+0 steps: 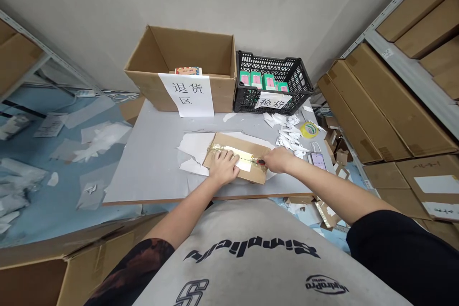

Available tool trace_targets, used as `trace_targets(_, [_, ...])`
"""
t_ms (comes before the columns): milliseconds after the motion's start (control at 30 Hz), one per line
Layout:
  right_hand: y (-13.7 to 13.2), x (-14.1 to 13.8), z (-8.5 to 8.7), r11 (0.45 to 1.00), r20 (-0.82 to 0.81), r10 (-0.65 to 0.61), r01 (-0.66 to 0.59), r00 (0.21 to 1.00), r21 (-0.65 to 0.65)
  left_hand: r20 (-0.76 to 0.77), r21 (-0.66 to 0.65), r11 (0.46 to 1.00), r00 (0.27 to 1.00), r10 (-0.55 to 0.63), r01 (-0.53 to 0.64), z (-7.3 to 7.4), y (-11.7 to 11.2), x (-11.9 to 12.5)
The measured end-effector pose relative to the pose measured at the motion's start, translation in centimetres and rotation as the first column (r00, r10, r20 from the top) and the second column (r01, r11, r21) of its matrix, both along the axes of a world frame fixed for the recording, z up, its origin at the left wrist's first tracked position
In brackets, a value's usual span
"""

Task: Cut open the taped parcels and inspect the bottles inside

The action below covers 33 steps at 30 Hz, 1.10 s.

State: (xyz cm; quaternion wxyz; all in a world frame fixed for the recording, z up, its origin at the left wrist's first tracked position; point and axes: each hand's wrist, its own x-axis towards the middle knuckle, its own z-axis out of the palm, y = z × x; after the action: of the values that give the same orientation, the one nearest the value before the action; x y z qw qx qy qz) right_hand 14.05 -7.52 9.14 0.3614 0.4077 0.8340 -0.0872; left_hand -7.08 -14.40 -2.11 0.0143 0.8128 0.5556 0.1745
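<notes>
A small taped cardboard box (247, 172) with a white label on top lies at a slant near the table's front edge. My left hand (224, 167) rests on the left part of its top, fingers spread over the tape and label. In my right hand (278, 159) is a utility knife (261, 162), red and black, gripped in closed fingers. Its tip is at the tape at the box's right end; the blade itself is too small to make out. Torn white paper (191, 148) lies around and under the box.
Behind stand a large open carton (218, 93) with a paper sign and a black plastic crate (299, 81) holding several green-and-pink boxes (268, 81). Paper scraps (289, 136), a tape roll (309, 129) and a phone (317, 160) lie at right. Shelved cartons (405, 100) flank the table.
</notes>
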Motion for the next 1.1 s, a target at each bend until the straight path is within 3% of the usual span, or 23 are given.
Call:
trace_targets(400, [1.0,1.8,0.1,0.998,0.026,-0.066,0.066,0.997,0.014,0.015,0.059,0.998,0.999,0.030,-0.031,-0.4,-0.4,0.0])
trace_targets(600, [0.4,2.9,1.7,0.997,0.017,-0.068,0.067,0.998,0.026,0.025,0.131,0.989,0.997,0.071,-0.074,-0.7,-0.2,0.5])
trace_targets(733, [-0.2,2.1,2.6,0.999,0.093,-0.049,0.048,0.994,0.012,0.030,0.155,0.983,0.995,0.093,-0.096,-0.9,0.0,0.8])
trace_targets(833, [0.1,3.1,3.5,0.999,0.128,-0.040,0.039,0.991,0.007,0.046,0.162,0.980,0.993,0.108,-0.114,-1.1,0.1,0.9])
trace_targets(1000, [0.6,7.3,5.3,0.987,-0.053,-0.127,0.131,0.990,0.088,0.050,0.189,0.973,0.991,0.122,-0.129,-1.4,0.2,0.9])
trace_targets(1100, [0.7,6.7,4.5,0.972,-0.195,-0.113,0.149,0.974,0.184,0.048,0.196,0.975,0.994,0.100,-0.107,-1.3,0.3,0.8])
